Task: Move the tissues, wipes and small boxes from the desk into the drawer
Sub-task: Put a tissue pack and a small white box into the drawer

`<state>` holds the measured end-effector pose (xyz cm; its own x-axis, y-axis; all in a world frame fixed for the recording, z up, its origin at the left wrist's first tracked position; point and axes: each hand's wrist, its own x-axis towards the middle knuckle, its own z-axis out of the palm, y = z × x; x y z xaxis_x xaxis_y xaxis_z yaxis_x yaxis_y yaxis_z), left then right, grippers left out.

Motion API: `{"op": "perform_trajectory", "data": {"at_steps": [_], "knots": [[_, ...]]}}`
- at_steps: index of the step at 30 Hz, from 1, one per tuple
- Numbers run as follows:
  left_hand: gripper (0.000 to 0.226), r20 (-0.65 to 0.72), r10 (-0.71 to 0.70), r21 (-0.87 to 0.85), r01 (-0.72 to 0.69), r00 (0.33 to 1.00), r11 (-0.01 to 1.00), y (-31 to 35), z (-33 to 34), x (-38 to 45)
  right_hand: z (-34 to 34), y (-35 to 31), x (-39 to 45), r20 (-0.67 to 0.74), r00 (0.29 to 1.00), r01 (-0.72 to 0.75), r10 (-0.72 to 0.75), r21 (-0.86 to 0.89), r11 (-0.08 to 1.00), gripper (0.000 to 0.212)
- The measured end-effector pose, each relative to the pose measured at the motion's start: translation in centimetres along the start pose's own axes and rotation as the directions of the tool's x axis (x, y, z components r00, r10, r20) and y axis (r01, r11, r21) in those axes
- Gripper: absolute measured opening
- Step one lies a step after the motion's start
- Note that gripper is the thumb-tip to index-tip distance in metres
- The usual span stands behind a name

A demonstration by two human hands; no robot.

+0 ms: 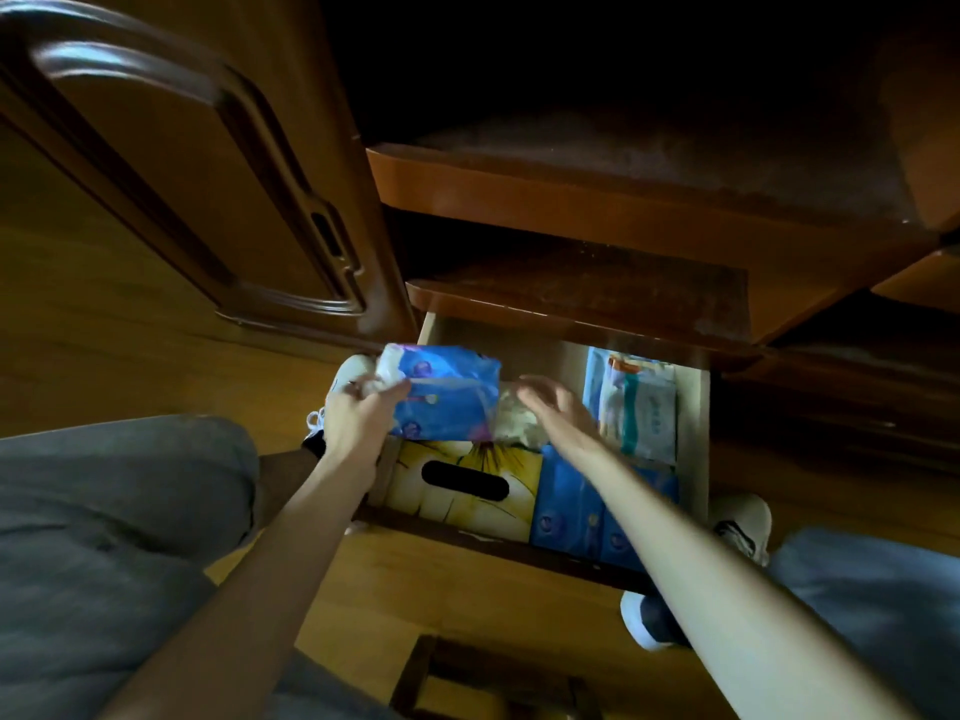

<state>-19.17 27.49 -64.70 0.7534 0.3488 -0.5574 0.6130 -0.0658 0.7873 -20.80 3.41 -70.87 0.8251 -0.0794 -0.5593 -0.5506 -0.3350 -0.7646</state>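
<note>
The wooden drawer (pixel 693 439) is pulled open below the desk shelves. My left hand (pixel 358 415) grips the left end of a blue tissue pack (pixel 447 394) and holds it over the drawer's back left part. My right hand (pixel 558 407) hovers open just right of that pack, fingers spread, holding nothing. Inside the drawer lie a yellow tissue box (pixel 467 485) with a dark oval slot at the front left, more blue tissue packs (pixel 576 506) at the front right, and white and teal wipes packs (pixel 641 402) at the back right.
A brown cabinet door (pixel 171 163) stands open on the left. Two desk shelves (pixel 597 200) overhang the drawer. My knees in grey trousers (pixel 104 511) flank the drawer, shoes beside it. A wooden stool frame (pixel 467 678) sits on the floor below.
</note>
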Motion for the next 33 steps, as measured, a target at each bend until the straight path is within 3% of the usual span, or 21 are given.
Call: {"op": "perform_trajectory", "data": {"at_steps": [2, 4, 7, 9, 11, 16, 21, 25, 28, 31, 33], "knots": [[0.019, -0.035, -0.026, -0.042, 0.025, 0.999, 0.999, 0.3, -0.7, 0.3, 0.0, 1.0, 2.4, -0.05, 0.998, 0.022, -0.041, -0.344, 0.939, 0.054], [0.029, -0.049, -0.061, -0.063, 0.057, 0.997, 0.996, 0.2, -0.9, 0.5, 0.1, 2.1, 4.0, -0.009, 1.0, 0.003, -0.011, -0.622, 0.783, 0.063], [0.032, -0.062, -0.094, -0.103, 0.087, 0.994, 0.991, 0.2, -0.9, 0.9, 0.0, 3.5, 5.5, 0.022, 0.999, 0.001, 0.025, -0.773, 0.635, 0.064], [0.026, -0.074, -0.102, -0.116, 0.093, 0.992, 0.989, 0.3, -0.7, 1.2, -0.4, 4.3, 6.3, -0.029, 0.997, 0.015, -0.07, -0.83, 0.557, 0.041], [0.023, -0.083, -0.102, -0.115, 0.092, 0.991, 0.989, 0.5, -0.4, 1.3, -1.1, 4.9, 6.8, -0.162, 0.973, -0.04, -0.163, -0.818, 0.574, 0.025], [0.023, -0.05, -0.09, -0.105, 0.085, 0.995, 0.991, 1.3, 0.8, 0.9, -3.8, 5.9, 6.5, -0.418, 0.906, -0.234, -0.065, -0.622, 0.748, 0.039], [0.024, 0.005, -0.091, -0.095, 0.091, 0.996, 0.991, 1.8, 2.2, -0.3, -4.2, 6.3, 5.3, -0.382, 0.924, -0.3, 0.031, -0.67, 0.679, 0.036], [0.014, 0.05, -0.089, -0.077, 0.093, 0.995, 0.993, 2.1, 2.5, -1.1, -4.3, 6.0, 4.6, -0.264, 0.95, -0.307, 0.167, -0.692, 0.653, 0.035], [0.013, 0.059, -0.081, -0.069, 0.085, 0.995, 0.994, 2.3, 2.6, -1.6, -4.5, 6.7, 4.3, -0.223, 0.948, -0.318, 0.227, -0.667, 0.673, 0.038], [0.014, 0.042, -0.061, -0.051, 0.063, 0.997, 0.997, 2.3, 3.0, -2.0, -4.0, 7.1, 3.9, -0.328, 0.913, -0.383, 0.245, -0.472, 0.794, 0.055], [0.016, 0.036, -0.051, -0.05, 0.053, 0.998, 0.997, 2.2, 3.1, -2.1, -3.3, 7.1, 3.6, -0.459, 0.875, -0.342, 0.151, -0.369, 0.864, 0.072]]}}
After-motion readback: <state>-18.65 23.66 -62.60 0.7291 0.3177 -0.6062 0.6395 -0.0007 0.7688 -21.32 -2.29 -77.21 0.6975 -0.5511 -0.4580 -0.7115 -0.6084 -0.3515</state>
